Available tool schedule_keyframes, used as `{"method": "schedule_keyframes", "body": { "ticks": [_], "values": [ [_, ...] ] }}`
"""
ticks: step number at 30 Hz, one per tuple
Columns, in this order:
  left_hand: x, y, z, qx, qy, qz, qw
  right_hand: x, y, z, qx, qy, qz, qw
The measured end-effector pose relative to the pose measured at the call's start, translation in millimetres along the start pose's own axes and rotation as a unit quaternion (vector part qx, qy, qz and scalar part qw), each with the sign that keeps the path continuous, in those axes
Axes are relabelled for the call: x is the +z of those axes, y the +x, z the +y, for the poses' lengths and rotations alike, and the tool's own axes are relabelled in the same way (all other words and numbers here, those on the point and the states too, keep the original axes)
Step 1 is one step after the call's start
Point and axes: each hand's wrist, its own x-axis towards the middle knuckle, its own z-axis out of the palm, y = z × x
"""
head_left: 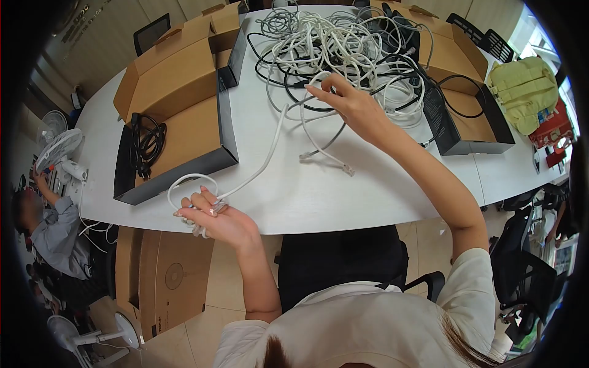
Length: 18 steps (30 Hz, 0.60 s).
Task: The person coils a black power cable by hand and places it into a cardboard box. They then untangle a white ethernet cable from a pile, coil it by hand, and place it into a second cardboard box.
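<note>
My left hand (pixel 224 224) is closed around a gathered loop of white network cable (pixel 268 157) near the front edge of the table. From there the cable runs up toward the pile. Thumb and forefinger of my right hand (pixel 351 105) are pinched together on white cable at the pile's near side. Just below that hand, cable ends with clear plugs (pixel 348 170) lie on the white tabletop. The large tangle of white, grey and black cables (pixel 334 46) fills the far middle, so single strands are hard to follow.
To the left, an open box (pixel 184 132) holds a coiled black cord (pixel 146 144). Another open box (pixel 469 122) stands at the right, with a yellow bag (pixel 524 92) beyond it. A black chair (pixel 343 260) is below the table edge. Another person (pixel 58 227) sits far left.
</note>
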Motion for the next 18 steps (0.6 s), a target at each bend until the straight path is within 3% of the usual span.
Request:
{"method": "schedule_keyframes", "body": {
  "ticks": [3, 6, 9, 11, 15, 18],
  "values": [
    [-18, 17, 4, 0.013, 0.013, 0.027, 0.999, -25, 0, 8, -0.007, -0.011, -0.057, 0.998],
    [-14, 24, 19, 0.023, 0.012, 0.096, 0.995, -45, 10, 20, -0.005, 0.051, -0.014, 0.999],
    [-40, 38, 27, 0.037, -0.005, 0.009, 0.999, -62, 21, 40, 0.021, 0.075, -0.045, 0.996],
    [-47, 45, 35, 0.049, -0.013, 0.031, 0.998, -70, 26, 49, 0.015, 0.056, -0.061, 0.996],
    [-78, 64, 51, 0.066, -0.026, -0.035, 0.997, -69, 36, 79, -0.005, 0.016, 0.007, 1.0],
    [-83, 64, 58, 0.033, -0.029, -0.054, 0.998, -67, 56, 100, 0.086, 0.027, 0.076, 0.993]
  ]
}}
